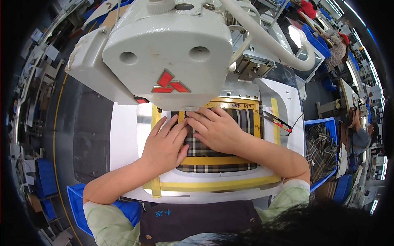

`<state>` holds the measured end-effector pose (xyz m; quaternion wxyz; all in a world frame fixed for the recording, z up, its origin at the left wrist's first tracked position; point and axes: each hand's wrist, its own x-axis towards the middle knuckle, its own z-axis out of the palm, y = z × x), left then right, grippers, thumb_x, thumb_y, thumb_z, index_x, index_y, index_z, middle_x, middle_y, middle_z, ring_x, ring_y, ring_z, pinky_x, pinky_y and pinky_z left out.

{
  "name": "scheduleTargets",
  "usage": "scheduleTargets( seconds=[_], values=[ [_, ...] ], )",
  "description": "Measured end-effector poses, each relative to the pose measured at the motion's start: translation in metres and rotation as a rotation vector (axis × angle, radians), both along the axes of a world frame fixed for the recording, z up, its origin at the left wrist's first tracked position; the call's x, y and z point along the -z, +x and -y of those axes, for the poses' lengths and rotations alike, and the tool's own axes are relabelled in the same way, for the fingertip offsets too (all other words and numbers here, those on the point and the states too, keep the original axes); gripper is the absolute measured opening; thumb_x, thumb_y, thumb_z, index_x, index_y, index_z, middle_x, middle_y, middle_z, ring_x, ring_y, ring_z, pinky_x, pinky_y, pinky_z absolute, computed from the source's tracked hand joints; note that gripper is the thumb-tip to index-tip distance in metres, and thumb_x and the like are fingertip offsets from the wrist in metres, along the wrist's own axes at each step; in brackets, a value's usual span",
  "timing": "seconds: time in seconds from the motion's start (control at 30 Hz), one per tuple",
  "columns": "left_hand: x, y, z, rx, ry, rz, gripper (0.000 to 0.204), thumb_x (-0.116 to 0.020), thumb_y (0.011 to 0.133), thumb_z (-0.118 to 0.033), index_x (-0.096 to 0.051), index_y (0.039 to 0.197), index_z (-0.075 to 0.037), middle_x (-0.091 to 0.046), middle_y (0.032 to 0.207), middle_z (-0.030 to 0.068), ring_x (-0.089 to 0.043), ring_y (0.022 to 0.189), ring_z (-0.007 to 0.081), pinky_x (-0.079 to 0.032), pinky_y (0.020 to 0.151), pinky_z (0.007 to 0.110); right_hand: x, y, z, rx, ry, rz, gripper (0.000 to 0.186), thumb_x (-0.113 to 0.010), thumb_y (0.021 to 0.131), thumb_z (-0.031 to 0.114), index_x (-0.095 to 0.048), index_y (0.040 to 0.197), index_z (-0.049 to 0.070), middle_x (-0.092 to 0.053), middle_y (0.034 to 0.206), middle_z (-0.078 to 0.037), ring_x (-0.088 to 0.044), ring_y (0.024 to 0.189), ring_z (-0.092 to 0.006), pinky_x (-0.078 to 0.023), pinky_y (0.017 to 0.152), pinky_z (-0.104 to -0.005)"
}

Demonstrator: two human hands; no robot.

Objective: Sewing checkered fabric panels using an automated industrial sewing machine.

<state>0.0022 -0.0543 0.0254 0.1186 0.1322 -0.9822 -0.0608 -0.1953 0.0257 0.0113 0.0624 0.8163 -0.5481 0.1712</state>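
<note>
A plaid cloth piece [207, 151] in dark, brown and white lies flat under the head of a large white sewing machine [164, 45]. Yellow frame strips [217, 161] border the cloth and cross it near its front edge. My left hand [164, 144] rests on the left part of the cloth and frame, fingers stretched. Flat on the cloth's upper middle is my right hand [216, 128], its fingertips meeting those of the left. Neither hand grips anything. The machine head hides the needle area. Small red-and-black thread snips [280, 123] lie right of the frame.
White sheeting edged with yellow tape [221, 184] surrounds the frame. At the right stands a blue bin [335, 135] full of plaid pieces [319, 153]; another blue bin [76, 205] is at the lower left. A person [361, 137] sits farther right.
</note>
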Motion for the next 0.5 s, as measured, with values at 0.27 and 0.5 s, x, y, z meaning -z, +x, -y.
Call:
scheduleTargets(
  seconds=[0.27,0.5],
  values=[
    [-0.001,-0.002,-0.001,-0.014,0.032,-0.007,0.047,-0.064,0.077,-0.023,-0.056,0.118,-0.002,-0.054,0.124,0.0119,-0.045,0.124,0.0312,-0.033,0.107,0.047,-0.002,0.004,0.003,0.041,0.057,0.028,0.039,-0.064,0.081,0.024,-0.055,0.114,0.005,-0.058,0.121,-0.008,-0.054,0.108,-0.0226,-0.04,0.089,-0.0355],
    [0.001,-0.003,0.004,-0.015,0.101,-0.026,0.045,-0.063,0.078,-0.022,-0.053,0.119,-0.005,-0.05,0.131,0.0092,-0.042,0.127,0.0319,-0.03,0.109,0.046,-0.014,-0.027,-0.014,0.003,0.087,0.266,0.041,-0.065,0.082,0.02,-0.054,0.119,0.007,-0.058,0.123,-0.007,-0.053,0.114,-0.0251,-0.038,0.095,-0.0383]
  ],
)
